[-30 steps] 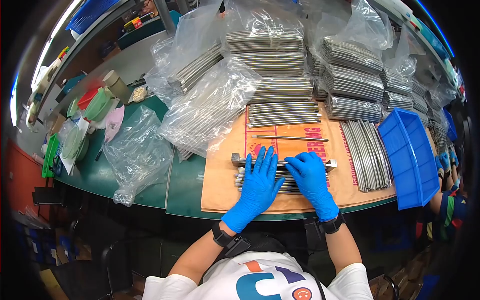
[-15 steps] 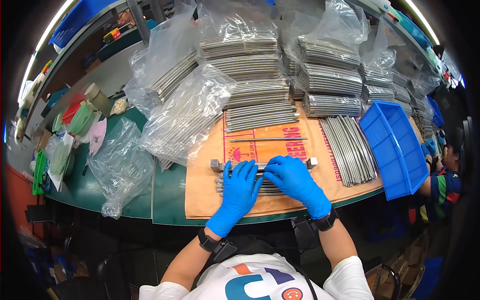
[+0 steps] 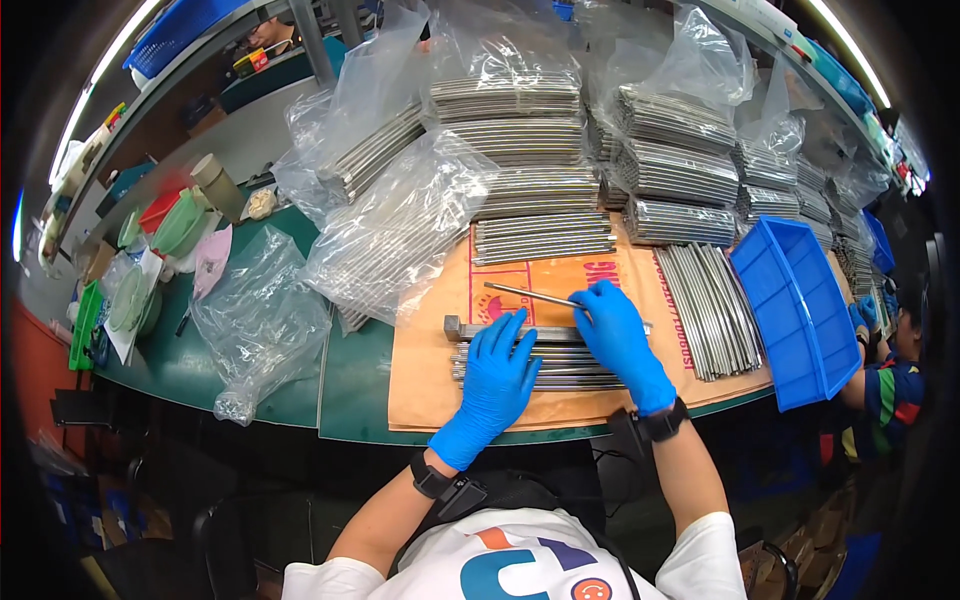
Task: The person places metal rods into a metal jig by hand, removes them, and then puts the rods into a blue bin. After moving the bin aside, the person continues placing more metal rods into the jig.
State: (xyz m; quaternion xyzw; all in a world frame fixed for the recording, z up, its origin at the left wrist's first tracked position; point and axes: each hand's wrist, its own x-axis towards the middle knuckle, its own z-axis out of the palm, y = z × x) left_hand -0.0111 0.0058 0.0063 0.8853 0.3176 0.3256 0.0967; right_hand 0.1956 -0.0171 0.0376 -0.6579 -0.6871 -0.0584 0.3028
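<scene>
Pinching a thin silver metal rod (image 3: 530, 293): right blue-gloved hand (image 3: 615, 335), thumb and fingertips closing near the rod's right end. Rod is sitting on the far side of the grey metal bar with a square end block (image 3: 556, 334) (landmark), slanting, left tip pointing away from the person; its right end is hiding under the glove.

Left blue-gloved hand (image 3: 497, 385) is lying palm down across the bar, fingers loosely spread, thumb standing apart. Can't tell how hard it is pressing.

Row of silver rods (image 3: 575, 370) is lying side by side just on the near side of the bar, partly hiding under the left hand. Another flat row of silver rods (image 3: 545, 240) is lying beyond the bar, with stacked bundles of silver rods (image 3: 537, 190) rising behind that. Loose spread of silver rods (image 3: 708, 312) is lying right of the bar; blue rectangular plastic bin (image 3: 795, 310) is standing farther right. Brown paper sheet with red print (image 3: 420, 390) is lying under the bar. Crumpled clear plastic bag (image 3: 262, 325) is lying well left of the bar, on the green tabletop (image 3: 365, 400).
</scene>
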